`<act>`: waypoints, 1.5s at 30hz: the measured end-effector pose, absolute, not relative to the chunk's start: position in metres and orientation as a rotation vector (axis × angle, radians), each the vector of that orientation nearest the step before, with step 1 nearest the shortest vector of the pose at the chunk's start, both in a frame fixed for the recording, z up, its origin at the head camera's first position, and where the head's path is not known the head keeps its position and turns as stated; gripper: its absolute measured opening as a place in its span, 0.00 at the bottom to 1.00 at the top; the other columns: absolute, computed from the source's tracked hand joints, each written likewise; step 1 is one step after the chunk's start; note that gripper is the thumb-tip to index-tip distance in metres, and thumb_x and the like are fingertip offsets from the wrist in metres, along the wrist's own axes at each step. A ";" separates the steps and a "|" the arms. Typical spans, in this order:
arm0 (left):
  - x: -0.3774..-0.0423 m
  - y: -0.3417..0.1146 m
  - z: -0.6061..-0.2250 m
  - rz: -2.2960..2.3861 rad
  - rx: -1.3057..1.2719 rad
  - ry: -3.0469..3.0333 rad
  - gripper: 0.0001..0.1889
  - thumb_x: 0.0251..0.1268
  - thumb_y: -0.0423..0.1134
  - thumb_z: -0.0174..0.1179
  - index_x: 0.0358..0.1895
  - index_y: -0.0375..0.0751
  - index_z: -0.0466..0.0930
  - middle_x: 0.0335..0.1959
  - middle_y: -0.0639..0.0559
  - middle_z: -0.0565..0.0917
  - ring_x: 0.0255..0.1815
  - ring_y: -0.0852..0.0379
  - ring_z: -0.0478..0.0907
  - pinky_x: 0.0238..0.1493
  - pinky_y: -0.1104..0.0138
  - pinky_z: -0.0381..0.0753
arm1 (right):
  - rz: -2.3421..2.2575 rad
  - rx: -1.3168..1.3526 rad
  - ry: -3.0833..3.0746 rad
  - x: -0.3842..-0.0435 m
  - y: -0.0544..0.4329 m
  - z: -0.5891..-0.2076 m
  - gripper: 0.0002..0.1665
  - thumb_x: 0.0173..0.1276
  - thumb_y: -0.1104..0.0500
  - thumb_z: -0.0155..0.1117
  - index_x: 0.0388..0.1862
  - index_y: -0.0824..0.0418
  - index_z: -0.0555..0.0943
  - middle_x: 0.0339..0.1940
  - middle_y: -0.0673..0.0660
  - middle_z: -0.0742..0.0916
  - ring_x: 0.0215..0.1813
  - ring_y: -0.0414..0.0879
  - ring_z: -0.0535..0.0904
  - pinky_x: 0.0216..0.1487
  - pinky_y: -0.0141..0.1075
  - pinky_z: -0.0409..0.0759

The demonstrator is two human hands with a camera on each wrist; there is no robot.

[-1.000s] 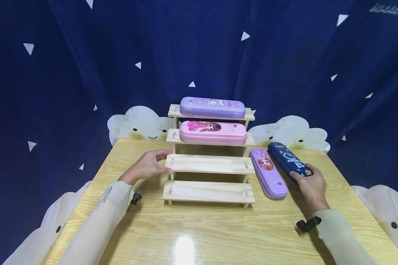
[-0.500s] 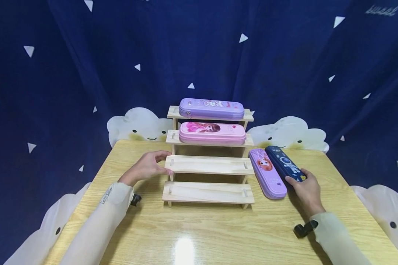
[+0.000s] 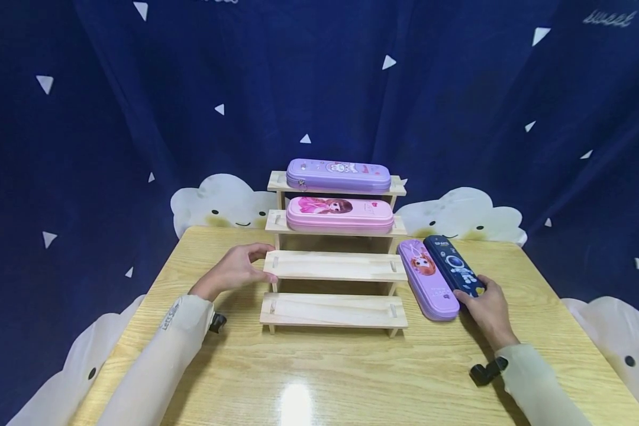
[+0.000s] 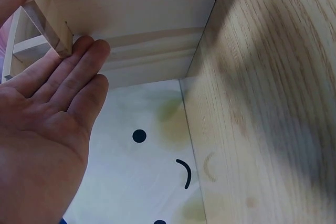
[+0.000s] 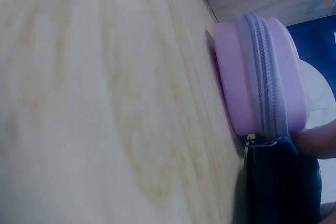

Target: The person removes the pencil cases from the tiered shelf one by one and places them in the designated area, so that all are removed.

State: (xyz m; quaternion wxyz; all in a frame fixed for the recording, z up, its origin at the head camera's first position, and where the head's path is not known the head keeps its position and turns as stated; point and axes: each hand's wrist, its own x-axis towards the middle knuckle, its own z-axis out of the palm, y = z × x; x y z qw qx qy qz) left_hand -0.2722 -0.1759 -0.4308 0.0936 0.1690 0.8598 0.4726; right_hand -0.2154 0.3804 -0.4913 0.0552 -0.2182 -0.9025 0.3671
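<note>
A stepped wooden rack point(image 3: 335, 266) stands mid-table. Its top step carries a lilac pencil case point(image 3: 338, 176); the step below carries a pink pencil case point(image 3: 341, 215) with a doll print. At the rack's left end, my left hand point(image 3: 234, 272) grips the second-lowest step between thumb and fingers, as the left wrist view also shows. My right hand point(image 3: 489, 310) holds the near end of a navy astronaut pencil case point(image 3: 455, 266). That case lies against a purple doll-print pencil case point(image 3: 428, 281) on the table, right of the rack.
The wooden table point(image 3: 319, 373) has its back edge against a dark blue curtain point(image 3: 319, 71) with white triangles. Smiling white clouds point(image 3: 460, 210) line the table's back and sides. Black camera mounts point(image 3: 487, 371) sit at both wrists.
My right hand has moved left, bringing the navy pencil case up against the purple one. The left hand keeps its hold on the rack.
</note>
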 end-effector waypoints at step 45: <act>-0.273 -0.178 -0.430 1.387 0.529 2.564 0.41 0.44 0.47 0.82 0.66 0.42 0.76 0.58 0.44 0.86 0.65 0.45 0.80 0.74 0.45 0.70 | 1.415 0.337 -2.445 -0.258 0.330 -0.361 0.49 0.66 0.62 0.71 0.81 0.57 0.57 0.80 0.63 0.66 0.81 0.55 0.61 0.77 0.23 0.61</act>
